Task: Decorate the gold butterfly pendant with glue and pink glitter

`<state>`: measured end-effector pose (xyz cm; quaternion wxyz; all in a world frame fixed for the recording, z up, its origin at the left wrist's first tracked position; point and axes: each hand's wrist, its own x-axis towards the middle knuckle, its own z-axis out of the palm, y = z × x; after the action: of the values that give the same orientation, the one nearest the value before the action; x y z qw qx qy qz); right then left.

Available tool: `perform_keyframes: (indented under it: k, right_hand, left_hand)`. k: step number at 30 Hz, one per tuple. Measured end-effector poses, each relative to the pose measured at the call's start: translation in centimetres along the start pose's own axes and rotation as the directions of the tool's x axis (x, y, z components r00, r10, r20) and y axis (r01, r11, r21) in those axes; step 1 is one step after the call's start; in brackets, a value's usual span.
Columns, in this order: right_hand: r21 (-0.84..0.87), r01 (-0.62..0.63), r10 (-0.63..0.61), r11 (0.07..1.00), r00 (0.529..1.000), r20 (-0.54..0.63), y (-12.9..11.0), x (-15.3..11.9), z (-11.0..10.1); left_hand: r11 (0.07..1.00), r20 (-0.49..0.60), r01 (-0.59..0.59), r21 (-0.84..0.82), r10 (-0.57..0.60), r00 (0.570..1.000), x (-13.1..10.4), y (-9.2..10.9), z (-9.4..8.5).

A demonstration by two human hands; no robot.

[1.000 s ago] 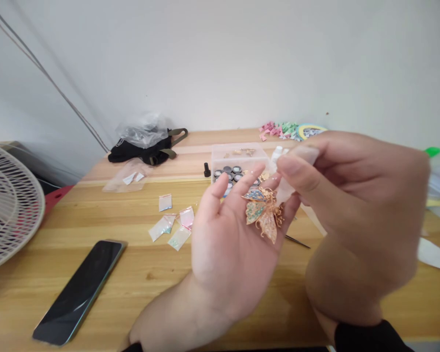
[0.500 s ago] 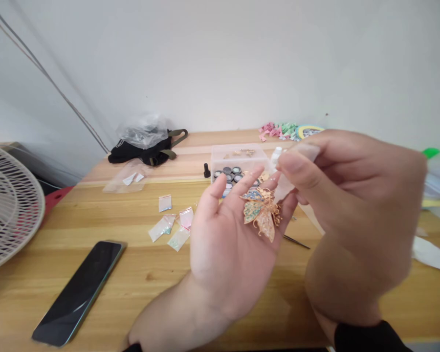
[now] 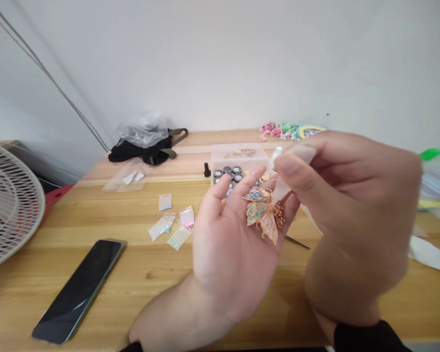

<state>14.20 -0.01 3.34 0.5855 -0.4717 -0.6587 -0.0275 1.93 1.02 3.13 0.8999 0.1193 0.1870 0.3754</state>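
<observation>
My left hand [image 3: 238, 259] is palm up with its fingers spread, holding a gold butterfly ornament [image 3: 266, 215] across its palm and fingers. The ornament's wings have blue, green and pale pink glittery fill, with fine gold curls at the right. In a pinch of thumb and fingers, my right hand [image 3: 337, 190] grips a translucent squeeze bottle [image 3: 281, 189]. Its narrow tip points down at the ornament's upper middle; whether they touch I cannot tell. Much of the bottle is hidden by my fingers. A white cap [image 3: 277, 152] shows just left of my right thumb.
Behind my left hand is a clear plastic box [image 3: 223, 152] with several round pots. Small zip bags [image 3: 179, 237] and a phone [image 3: 78, 291] lie to the left. A fan [image 3: 12, 205] stands at the left edge. Dark tweezers [image 3: 297, 241] lie right of my left hand.
My left hand and the ornament have shifted slightly right and down. My right hand has moved a little left, bringing the bottle tip closer to the ornament.
</observation>
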Motion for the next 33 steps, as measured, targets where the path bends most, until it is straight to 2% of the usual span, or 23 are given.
perform_keyframes:
  k: [5, 15, 33]
  right_hand:
    - [-0.025, -0.013, 0.013, 1.0, 1.0, 0.008, 0.19, -0.08, 0.04]
    - [0.0, 0.021, -0.021, 1.0, 1.0, 0.009, 0.21, 0.07, 0.03]
    - [-0.016, -0.001, 0.001, 1.0, 1.0, -0.014, -0.1, -0.02, 0.07]
  left_hand:
    - [0.999, 0.008, -0.008, 0.051, 0.008, 1.0, 0.18, -0.3, 0.24]
    - [0.999, 0.03, -0.013, 0.035, 0.012, 0.999, 0.04, -0.14, 0.21]
    - [1.0, 0.036, -0.009, 0.015, 0.008, 0.999, 0.01, -0.09, 0.3]
